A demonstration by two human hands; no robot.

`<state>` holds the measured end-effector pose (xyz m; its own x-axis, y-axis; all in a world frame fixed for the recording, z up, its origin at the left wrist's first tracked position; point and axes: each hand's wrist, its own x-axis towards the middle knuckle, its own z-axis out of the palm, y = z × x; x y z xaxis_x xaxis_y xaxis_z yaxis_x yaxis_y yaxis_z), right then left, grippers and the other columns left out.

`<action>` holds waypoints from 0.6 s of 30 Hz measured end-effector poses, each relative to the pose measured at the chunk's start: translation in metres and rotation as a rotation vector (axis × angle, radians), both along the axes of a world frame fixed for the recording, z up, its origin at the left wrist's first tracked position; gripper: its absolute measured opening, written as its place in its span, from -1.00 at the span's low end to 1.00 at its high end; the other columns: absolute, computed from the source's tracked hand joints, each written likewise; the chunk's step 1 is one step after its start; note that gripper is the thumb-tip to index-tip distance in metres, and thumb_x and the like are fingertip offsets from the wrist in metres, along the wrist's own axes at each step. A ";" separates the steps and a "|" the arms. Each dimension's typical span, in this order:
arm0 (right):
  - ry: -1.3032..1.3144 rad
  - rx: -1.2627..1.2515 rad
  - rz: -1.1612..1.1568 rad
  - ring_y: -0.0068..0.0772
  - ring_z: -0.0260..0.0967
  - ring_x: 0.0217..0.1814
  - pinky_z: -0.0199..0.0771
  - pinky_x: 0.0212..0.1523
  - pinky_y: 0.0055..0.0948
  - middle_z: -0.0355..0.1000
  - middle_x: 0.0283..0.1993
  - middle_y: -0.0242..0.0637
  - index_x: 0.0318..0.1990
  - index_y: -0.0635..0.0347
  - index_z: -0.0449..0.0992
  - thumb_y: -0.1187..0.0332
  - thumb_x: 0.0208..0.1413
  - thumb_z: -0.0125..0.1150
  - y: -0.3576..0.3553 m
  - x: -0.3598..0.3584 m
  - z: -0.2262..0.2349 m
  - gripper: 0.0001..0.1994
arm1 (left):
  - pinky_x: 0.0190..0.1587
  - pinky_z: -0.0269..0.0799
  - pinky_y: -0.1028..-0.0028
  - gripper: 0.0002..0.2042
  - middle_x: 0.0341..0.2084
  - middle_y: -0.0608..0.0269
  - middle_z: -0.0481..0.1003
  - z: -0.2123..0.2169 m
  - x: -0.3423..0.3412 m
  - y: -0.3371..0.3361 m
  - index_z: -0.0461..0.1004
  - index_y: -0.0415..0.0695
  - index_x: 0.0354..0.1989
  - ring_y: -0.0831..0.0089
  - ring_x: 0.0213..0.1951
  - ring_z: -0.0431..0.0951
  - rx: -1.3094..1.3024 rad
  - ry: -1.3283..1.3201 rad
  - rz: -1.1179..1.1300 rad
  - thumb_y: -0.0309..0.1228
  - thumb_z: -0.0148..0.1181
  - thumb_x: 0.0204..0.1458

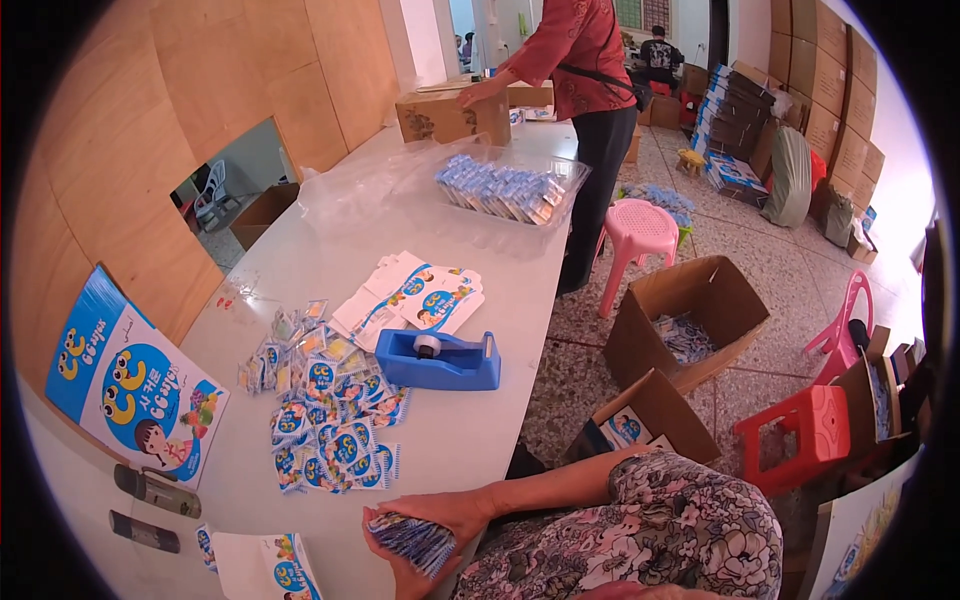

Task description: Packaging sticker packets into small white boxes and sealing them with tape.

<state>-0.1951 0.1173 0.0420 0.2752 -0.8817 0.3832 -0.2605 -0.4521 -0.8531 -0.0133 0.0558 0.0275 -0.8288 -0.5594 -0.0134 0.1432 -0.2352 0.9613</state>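
Note:
Both my hands hold a small stack of blue-and-white sachets at the near edge of the white table. My right hand lies over the top of the stack, with its bare forearm coming in from the right. My left hand cups the stack from below. A loose pile of the same sachets is spread on the table just beyond my hands. A blue tape dispenser stands behind the pile, with several flat printed cartons further back.
A blue printed board leans at the left and a folded carton lies at the near edge. A clear bag of sachets sits farther along. A person in red handles a cardboard box. Open boxes, a pink stool and a red stool crowd the floor.

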 end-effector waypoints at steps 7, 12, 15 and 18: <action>-0.080 0.044 0.024 -0.03 0.04 0.45 -0.03 0.45 -0.20 0.04 0.42 -0.04 0.48 0.18 -0.22 0.08 -0.22 0.55 -0.001 0.001 -0.006 0.20 | 0.38 -0.03 0.04 0.34 0.44 -0.11 -0.20 -0.010 0.014 0.008 -0.37 -0.13 0.48 0.02 0.42 -0.06 0.013 -0.017 -0.041 -0.16 0.61 -0.40; -0.026 0.115 0.015 -0.02 0.11 0.41 0.04 0.40 -0.18 0.12 0.37 -0.05 0.48 0.16 -0.15 0.09 -0.20 0.56 0.001 0.001 -0.006 0.16 | 0.37 -0.03 0.03 0.33 0.44 -0.12 -0.20 -0.015 0.016 0.011 -0.36 -0.13 0.48 0.01 0.42 -0.06 0.010 -0.019 -0.054 -0.14 0.60 -0.39; -0.018 0.032 -0.002 -0.02 0.15 0.36 0.09 0.36 -0.15 0.17 0.32 -0.05 0.46 0.15 -0.10 0.09 -0.21 0.56 -0.002 0.003 -0.008 0.13 | 0.37 -0.04 0.02 0.32 0.44 -0.12 -0.20 -0.017 0.017 0.012 -0.34 -0.13 0.48 0.01 0.42 -0.07 0.010 -0.017 -0.055 -0.13 0.60 -0.38; -0.070 -0.065 -0.022 -0.02 0.19 0.32 0.13 0.33 -0.14 0.22 0.27 -0.06 0.44 0.14 -0.03 0.07 -0.21 0.56 -0.002 0.005 -0.009 0.09 | 0.37 -0.04 0.02 0.31 0.44 -0.12 -0.20 -0.019 0.016 0.012 -0.33 -0.13 0.48 0.01 0.42 -0.07 0.004 -0.012 -0.061 -0.11 0.59 -0.37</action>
<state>-0.1902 0.1157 0.0327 0.2267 -0.8597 0.4577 -0.2116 -0.5022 -0.8384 0.0024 0.0679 0.0089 -0.8612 -0.5076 -0.0262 0.1165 -0.2473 0.9619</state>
